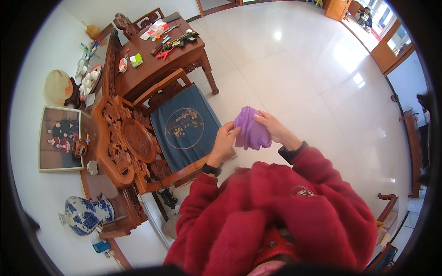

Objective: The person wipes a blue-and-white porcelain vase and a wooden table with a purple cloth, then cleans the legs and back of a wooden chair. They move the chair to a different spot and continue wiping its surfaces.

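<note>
A crumpled purple cloth (pixel 252 129) is held up between both hands in front of the red sweater. My left hand (pixel 223 140) grips its left edge, thumb against the fabric. On the upper right side, my right hand (pixel 272 126) pinches the cloth with the thumb on top; its other fingers are partly hidden behind the fabric. Dark bands show at both wrists. Left of the hands stands a carved wooden armchair (pixel 140 139) with a blue embroidered seat cushion (pixel 186 127).
A wooden table (pixel 145 74) bears a toy gun (pixel 179 41), a green tissue pack (pixel 136 60) and other small items. Along the wall, a side table holds a tray of white cups (pixel 90 81) and a blue-and-white vase (pixel 88 214). Pale tiled floor (pixel 276 69) extends beyond the hands.
</note>
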Action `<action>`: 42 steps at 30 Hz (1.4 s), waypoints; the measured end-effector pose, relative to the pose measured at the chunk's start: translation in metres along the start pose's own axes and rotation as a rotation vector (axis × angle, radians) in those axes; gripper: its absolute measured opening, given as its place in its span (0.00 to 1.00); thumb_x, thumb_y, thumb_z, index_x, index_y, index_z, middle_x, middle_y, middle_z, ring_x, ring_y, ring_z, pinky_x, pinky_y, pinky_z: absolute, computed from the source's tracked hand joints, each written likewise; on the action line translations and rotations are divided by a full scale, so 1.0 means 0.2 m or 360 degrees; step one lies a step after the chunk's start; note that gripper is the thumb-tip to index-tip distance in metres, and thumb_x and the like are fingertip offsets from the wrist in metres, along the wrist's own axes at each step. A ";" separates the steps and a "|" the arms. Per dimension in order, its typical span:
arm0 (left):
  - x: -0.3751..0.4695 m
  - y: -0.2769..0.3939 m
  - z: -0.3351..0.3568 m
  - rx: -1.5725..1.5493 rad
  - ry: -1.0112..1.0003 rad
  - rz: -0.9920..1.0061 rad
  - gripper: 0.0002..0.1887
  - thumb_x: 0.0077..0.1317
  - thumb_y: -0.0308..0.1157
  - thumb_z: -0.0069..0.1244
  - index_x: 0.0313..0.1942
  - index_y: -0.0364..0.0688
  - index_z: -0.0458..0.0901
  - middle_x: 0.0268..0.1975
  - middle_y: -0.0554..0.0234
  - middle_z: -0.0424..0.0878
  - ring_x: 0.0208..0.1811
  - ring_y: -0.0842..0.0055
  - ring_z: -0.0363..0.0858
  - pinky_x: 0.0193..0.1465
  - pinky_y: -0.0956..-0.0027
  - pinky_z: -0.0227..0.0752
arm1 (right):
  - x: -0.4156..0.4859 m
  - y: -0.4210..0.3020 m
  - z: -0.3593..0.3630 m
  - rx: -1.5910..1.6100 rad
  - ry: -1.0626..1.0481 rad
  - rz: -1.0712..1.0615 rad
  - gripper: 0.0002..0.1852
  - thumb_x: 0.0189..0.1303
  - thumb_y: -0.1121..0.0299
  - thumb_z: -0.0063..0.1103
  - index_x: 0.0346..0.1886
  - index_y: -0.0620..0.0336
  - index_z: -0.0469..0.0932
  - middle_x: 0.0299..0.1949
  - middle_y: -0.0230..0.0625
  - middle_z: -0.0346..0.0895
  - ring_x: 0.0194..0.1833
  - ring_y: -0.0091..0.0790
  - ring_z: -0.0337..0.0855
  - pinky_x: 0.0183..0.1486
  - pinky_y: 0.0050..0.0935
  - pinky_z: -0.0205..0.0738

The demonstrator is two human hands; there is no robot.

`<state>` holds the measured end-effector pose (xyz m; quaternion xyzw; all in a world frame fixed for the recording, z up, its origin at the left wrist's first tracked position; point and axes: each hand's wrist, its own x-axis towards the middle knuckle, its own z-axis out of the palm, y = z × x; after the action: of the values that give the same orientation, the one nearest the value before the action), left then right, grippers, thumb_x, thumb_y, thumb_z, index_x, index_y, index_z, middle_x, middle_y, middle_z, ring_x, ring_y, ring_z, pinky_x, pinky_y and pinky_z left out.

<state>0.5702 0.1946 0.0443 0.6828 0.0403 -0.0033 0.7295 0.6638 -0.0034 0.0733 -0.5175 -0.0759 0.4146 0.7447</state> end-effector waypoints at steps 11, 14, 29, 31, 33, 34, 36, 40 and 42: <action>0.47 -0.05 -0.08 -0.0037 0.0126 -0.0022 0.13 0.75 0.31 0.41 0.49 0.33 0.80 0.40 0.69 0.82 0.40 0.85 0.77 0.46 0.78 0.72 | 0.27 -0.20 -0.42 -0.1354 -0.0113 -0.0119 0.32 0.48 0.63 0.77 0.57 0.63 0.76 0.50 0.44 0.81 0.51 0.39 0.82 0.57 0.36 0.74; 0.62 -0.04 -0.02 -0.0154 0.0151 -0.0100 0.14 0.75 0.31 0.41 0.50 0.32 0.79 0.42 0.67 0.83 0.42 0.84 0.78 0.48 0.78 0.72 | 0.41 -0.25 -0.61 -0.1570 -0.0192 -0.0129 0.28 0.48 0.64 0.75 0.54 0.62 0.78 0.47 0.46 0.83 0.50 0.41 0.83 0.56 0.38 0.74; 1.18 -0.14 0.25 -0.0165 0.0573 -0.0455 0.11 0.72 0.30 0.40 0.48 0.33 0.75 0.38 0.63 0.80 0.39 0.80 0.77 0.43 0.74 0.73 | 1.02 -0.66 -1.17 -0.0890 -0.0294 0.0415 0.13 0.67 0.73 0.50 0.51 0.62 0.80 0.41 0.34 0.83 0.33 0.24 0.80 0.32 0.23 0.72; 1.18 -0.14 0.24 -0.0097 0.0593 -0.0557 0.11 0.70 0.29 0.40 0.45 0.31 0.75 0.32 0.62 0.79 0.32 0.79 0.79 0.36 0.72 0.74 | 1.07 -0.66 -1.15 -0.0696 -0.0519 0.0383 0.17 0.67 0.74 0.48 0.57 0.63 0.77 0.46 0.34 0.82 0.38 0.25 0.81 0.38 0.24 0.74; 1.18 -0.15 0.22 -0.0102 0.0575 -0.0600 0.15 0.68 0.27 0.44 0.53 0.34 0.72 0.42 0.55 0.80 0.40 0.73 0.81 0.45 0.69 0.77 | 1.12 -0.68 -1.11 -0.0535 -0.0639 0.0467 0.20 0.68 0.74 0.46 0.62 0.63 0.74 0.50 0.34 0.81 0.43 0.27 0.80 0.44 0.25 0.75; 1.19 -0.16 0.21 0.0024 0.0636 -0.0475 0.17 0.67 0.25 0.45 0.56 0.35 0.71 0.46 0.53 0.80 0.43 0.72 0.81 0.47 0.68 0.77 | 1.15 -0.69 -1.09 -0.0444 -0.0695 0.0529 0.22 0.68 0.75 0.46 0.64 0.64 0.72 0.51 0.34 0.80 0.46 0.28 0.80 0.47 0.26 0.75; 1.20 -0.17 0.19 0.0000 0.0720 -0.0499 0.29 0.62 0.23 0.49 0.65 0.39 0.67 0.62 0.50 0.72 0.51 0.67 0.79 0.54 0.65 0.76 | 1.21 -0.70 -1.05 -0.0294 -0.0763 0.0589 0.24 0.68 0.75 0.46 0.67 0.64 0.69 0.54 0.35 0.78 0.50 0.29 0.79 0.51 0.28 0.74; 1.22 -0.16 0.08 -0.0097 0.0623 -0.0361 0.32 0.60 0.26 0.53 0.67 0.37 0.66 0.59 0.54 0.74 0.49 0.73 0.79 0.50 0.68 0.75 | 1.38 -0.67 -0.94 0.0010 -0.0943 0.0676 0.26 0.68 0.73 0.46 0.69 0.63 0.66 0.59 0.37 0.75 0.55 0.32 0.77 0.54 0.33 0.74; 1.24 -0.14 -0.04 -0.0300 0.0406 -0.0425 0.32 0.61 0.28 0.53 0.68 0.36 0.66 0.59 0.57 0.76 0.54 0.75 0.77 0.57 0.69 0.71 | 1.49 -0.66 -0.90 0.0187 -0.1090 0.0732 0.26 0.68 0.72 0.47 0.69 0.62 0.66 0.61 0.39 0.74 0.56 0.35 0.76 0.54 0.36 0.74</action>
<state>0.8147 0.2121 0.0003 0.5950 0.2225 -0.0096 0.7723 1.0236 0.0606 0.0084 -0.3099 -0.1778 0.7219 0.5926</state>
